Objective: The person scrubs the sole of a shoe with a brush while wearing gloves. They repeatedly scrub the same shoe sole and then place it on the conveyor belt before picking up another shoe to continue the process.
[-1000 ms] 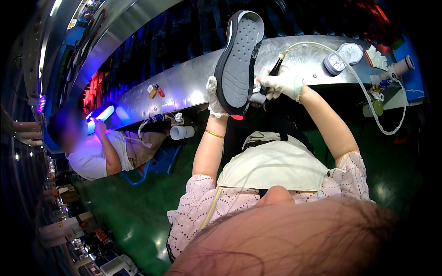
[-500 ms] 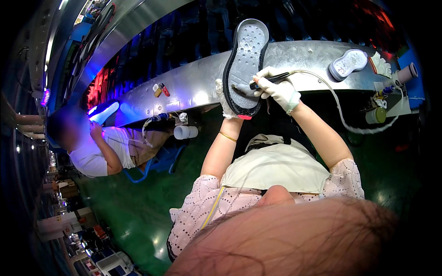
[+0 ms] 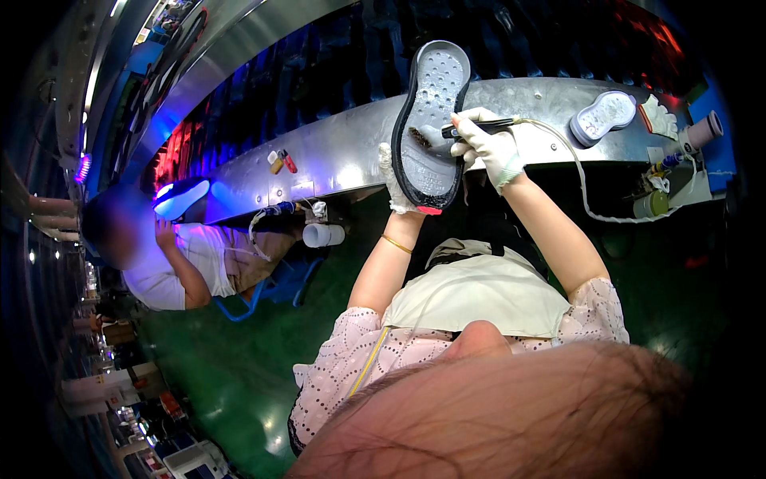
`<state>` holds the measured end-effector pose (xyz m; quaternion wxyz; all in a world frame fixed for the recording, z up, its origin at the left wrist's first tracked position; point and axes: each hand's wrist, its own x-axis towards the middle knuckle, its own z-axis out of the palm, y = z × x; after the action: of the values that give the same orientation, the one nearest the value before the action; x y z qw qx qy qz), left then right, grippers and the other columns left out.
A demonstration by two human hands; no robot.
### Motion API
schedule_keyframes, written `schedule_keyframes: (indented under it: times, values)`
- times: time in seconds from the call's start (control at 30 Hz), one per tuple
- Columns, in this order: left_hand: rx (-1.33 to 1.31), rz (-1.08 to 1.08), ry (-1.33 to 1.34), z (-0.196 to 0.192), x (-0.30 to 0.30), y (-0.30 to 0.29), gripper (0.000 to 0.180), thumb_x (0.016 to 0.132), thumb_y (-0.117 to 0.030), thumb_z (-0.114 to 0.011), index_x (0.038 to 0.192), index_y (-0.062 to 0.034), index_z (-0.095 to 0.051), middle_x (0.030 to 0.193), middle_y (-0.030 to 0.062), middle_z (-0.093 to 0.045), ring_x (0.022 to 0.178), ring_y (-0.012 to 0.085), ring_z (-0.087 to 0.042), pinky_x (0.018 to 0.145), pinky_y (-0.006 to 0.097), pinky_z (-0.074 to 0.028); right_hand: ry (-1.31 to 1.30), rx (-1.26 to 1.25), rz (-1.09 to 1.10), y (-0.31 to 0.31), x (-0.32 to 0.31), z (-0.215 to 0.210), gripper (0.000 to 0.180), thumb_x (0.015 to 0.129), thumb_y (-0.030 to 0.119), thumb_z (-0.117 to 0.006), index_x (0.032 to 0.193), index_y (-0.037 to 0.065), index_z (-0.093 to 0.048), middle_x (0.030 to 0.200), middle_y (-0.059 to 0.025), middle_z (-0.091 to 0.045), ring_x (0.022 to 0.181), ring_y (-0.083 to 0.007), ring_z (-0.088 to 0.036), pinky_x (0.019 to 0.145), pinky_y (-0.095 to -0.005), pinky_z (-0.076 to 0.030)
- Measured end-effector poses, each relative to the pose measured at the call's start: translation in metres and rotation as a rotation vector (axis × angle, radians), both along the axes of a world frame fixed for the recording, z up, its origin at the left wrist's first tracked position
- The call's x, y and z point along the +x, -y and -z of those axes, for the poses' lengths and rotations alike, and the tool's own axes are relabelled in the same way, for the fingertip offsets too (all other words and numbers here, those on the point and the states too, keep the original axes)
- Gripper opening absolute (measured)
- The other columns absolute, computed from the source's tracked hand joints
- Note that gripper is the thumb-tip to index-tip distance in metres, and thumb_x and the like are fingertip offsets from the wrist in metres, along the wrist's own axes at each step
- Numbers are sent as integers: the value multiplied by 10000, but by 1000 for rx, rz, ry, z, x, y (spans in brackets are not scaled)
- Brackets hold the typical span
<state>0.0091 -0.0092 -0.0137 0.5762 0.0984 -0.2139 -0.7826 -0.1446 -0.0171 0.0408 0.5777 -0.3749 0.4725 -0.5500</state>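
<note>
My gloved left hand [image 3: 392, 180] is closed on the near left side of a shoe sole [image 3: 435, 92], its fingers partly hidden behind it. The sole is grey inside with a black rim, a dotted far half and a red patch at the near end. My gloved right hand [image 3: 493, 150] grips a black-handled brush [image 3: 491, 126] from the right. The brush's dark bristles rest on the sole's grey inner face around its middle, where the surface looks wet. From the handle's end a pale hose [image 3: 578, 164] runs away to the right.
A metal ledge [image 3: 335, 148] borders a dark conveyor [image 3: 319, 72]. On the ledge lie a pale sole-shaped piece [image 3: 602, 117], a glove [image 3: 658, 118] and a small red object [image 3: 288, 161]. A white cup [image 3: 322, 235] hangs below. To the left, a co-worker [image 3: 163, 267] sits holding another sole.
The brush has moved up the sole, from its near part towards the middle, along with my right hand. The sole sits slightly lower and further right in view.
</note>
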Motion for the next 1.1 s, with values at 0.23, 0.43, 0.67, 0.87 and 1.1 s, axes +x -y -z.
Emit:
schedule_keyframes:
  times: [0.23,0.43,0.67,0.87,1.1]
  values:
    - [172,46,42,11,6,10,958,799,-778,-387,1391,-24,-368,1278,169,-492,1070,286,-504,966,395,-418,-20,62,-326,-20,7,-11,237,852,314,-709,859,90,-632,653,0,-609,497,-48,-560,441,-161,-377]
    - [-18,147,-105,-9,1,-3,847,857,-715,-396,1461,-127,-316,1438,172,-384,1248,371,-440,1019,556,-391,128,-69,-66,23,-33,-16,149,898,237,-658,868,91,-642,706,-6,-630,588,-36,-576,477,-141,-392]
    - [37,136,-67,-24,-9,-4,869,835,-688,-480,1444,-87,-328,1399,174,-432,1215,387,-484,985,564,-433,-490,-595,194,50,-28,3,96,850,70,-703,926,76,-645,820,11,-629,694,-47,-578,617,-192,-480]
    - [100,31,107,-10,9,7,798,876,-667,-416,1418,-82,-383,1402,149,-446,1228,303,-474,1062,447,-375,-23,10,-302,1,-31,0,160,861,192,-709,905,58,-633,792,-41,-654,620,-91,-629,560,-211,-497]
    - [46,10,50,-8,-1,-2,787,870,-653,-450,1408,-82,-394,1389,144,-457,1227,287,-476,1060,438,-376,116,-20,-22,3,-17,11,200,887,233,-679,945,53,-617,822,-36,-652,672,-90,-648,541,-202,-494]
